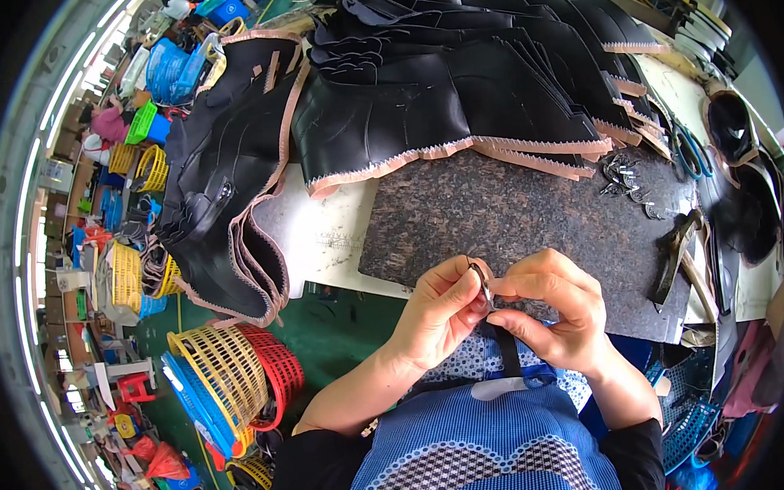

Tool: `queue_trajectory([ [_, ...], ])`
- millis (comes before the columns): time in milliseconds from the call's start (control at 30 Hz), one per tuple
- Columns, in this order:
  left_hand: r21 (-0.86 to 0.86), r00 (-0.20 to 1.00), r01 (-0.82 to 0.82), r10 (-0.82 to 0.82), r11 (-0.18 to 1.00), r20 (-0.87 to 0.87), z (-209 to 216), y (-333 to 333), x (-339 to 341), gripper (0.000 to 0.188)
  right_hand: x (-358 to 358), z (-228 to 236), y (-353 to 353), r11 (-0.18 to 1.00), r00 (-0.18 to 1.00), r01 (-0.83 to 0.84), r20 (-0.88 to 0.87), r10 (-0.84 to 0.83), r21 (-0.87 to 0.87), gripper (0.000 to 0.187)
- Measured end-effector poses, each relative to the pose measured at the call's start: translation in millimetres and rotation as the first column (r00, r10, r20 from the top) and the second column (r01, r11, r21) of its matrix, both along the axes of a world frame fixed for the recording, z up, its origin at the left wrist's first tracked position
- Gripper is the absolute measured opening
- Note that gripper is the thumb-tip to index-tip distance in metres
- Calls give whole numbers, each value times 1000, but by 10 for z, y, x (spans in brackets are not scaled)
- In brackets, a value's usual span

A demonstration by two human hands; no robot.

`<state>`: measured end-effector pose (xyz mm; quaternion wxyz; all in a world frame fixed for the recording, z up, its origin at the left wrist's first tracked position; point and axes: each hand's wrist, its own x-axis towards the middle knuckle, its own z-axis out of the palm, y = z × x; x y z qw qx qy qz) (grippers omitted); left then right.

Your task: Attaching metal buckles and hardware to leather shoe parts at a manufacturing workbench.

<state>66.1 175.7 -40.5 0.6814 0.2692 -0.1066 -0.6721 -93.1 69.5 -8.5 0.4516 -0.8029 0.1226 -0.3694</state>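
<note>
Both hands meet over the near edge of the stone slab (494, 207), just above my lap. My left hand (442, 308) pinches a small, dark, shiny metal buckle (480, 281) between thumb and fingers. From the buckle's lower end a narrow black strap (508, 353) hangs down over my apron. My right hand (554, 308) is closed at the top of that strap, its thumb and index finger beside the buckle; the fingers partly hide the join. A pile of similar small metal buckles (625, 181) lies on the slab's far right part.
Black boot-upper pieces (387, 115) with pinkish toothed edges lie stacked across the back; more (221, 173) are folded at the left. Blue-handled scissors (693, 152) and a bundle of dark straps (676, 257) lie at the right. Plastic baskets (220, 376) stand below left.
</note>
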Motion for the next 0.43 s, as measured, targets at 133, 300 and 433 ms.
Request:
queue_trajectory([
  [133,-53,957,111,-121,992,-264,-211,56,36,25,23,23,27,989,999,-30,-26,35,147,25],
  [300,-116,913,97,-135,989,-385,-350,103,-69,30,34,1,52,965,996,-86,21,83,249,17],
  [433,-216,967,64,-114,974,-228,-335,84,-81,28,41,23,70,950,993,-111,4,115,291,13],
])
